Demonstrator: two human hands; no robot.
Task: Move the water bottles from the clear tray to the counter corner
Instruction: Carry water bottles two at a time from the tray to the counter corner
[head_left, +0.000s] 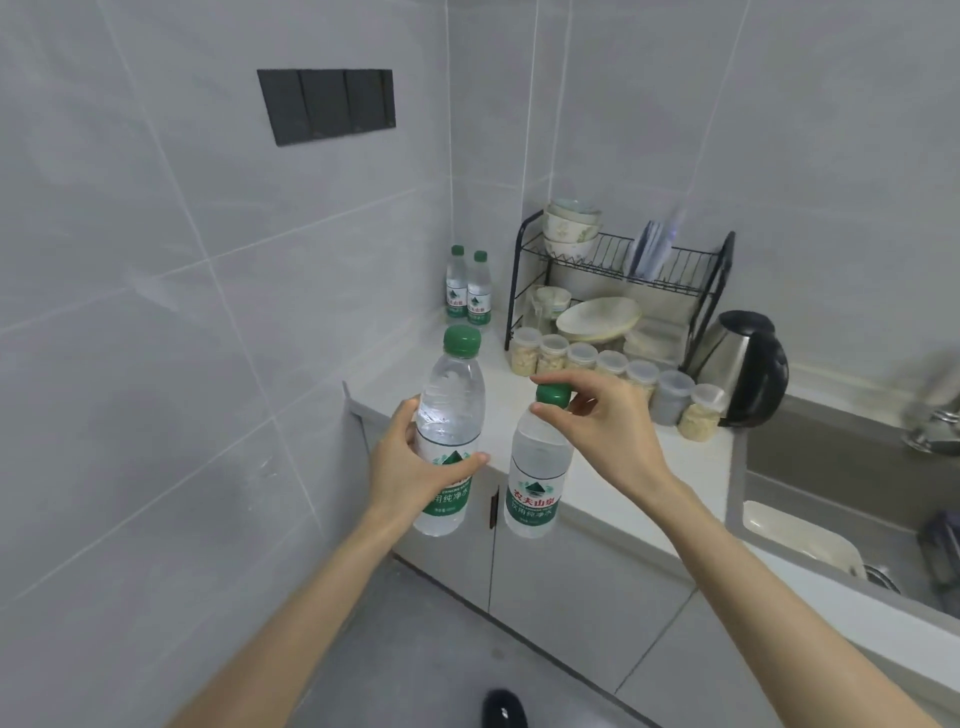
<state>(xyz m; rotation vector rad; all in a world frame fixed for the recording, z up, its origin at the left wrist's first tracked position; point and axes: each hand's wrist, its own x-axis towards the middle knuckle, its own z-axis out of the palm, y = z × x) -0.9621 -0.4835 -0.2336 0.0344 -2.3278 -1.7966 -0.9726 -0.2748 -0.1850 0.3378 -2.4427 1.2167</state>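
We're mid-carry, one water bottle in each hand, not yet at the corner.

The counter (696, 467) runs to its far left corner, where two bottles (467, 286) stand upright, side by side. Our left hand (415, 467) wraps the body of the left bottle (452, 410). Our right hand (608, 431) pinches the green cap of the right bottle (537, 467), which hangs just below. Both are clear, green-labelled and look full. Next, we judge, reach far and set them beside that pair. We can't see the clear tray.
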